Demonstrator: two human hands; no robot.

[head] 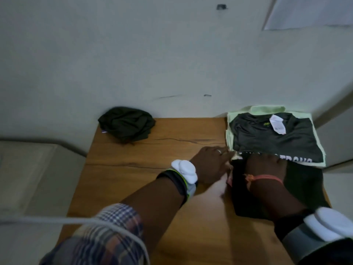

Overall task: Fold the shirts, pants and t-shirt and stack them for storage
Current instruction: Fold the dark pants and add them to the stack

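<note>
On the wooden table [133, 178] we've got both hands down at the right side, working a black folded garment [305, 188] that lies flat near the front right edge. Our right hand [265, 165] presses palm-down on its far end, fingers spread flat on the cloth, not gripping anything. Our left hand [210, 165] sits just beside it at the garment's left edge, fingers [226, 153] reaching toward the corner, but we can't tell if they're pinching fabric or just touching it. Right behind, touching the black piece, is the stack: a dark t-shirt [273, 138] with a white tag [277, 125] lying on a pale green garment [267, 109]. Over at the far left, well apart, a dark green garment [126, 124] sits crumpled against the wall.
</note>
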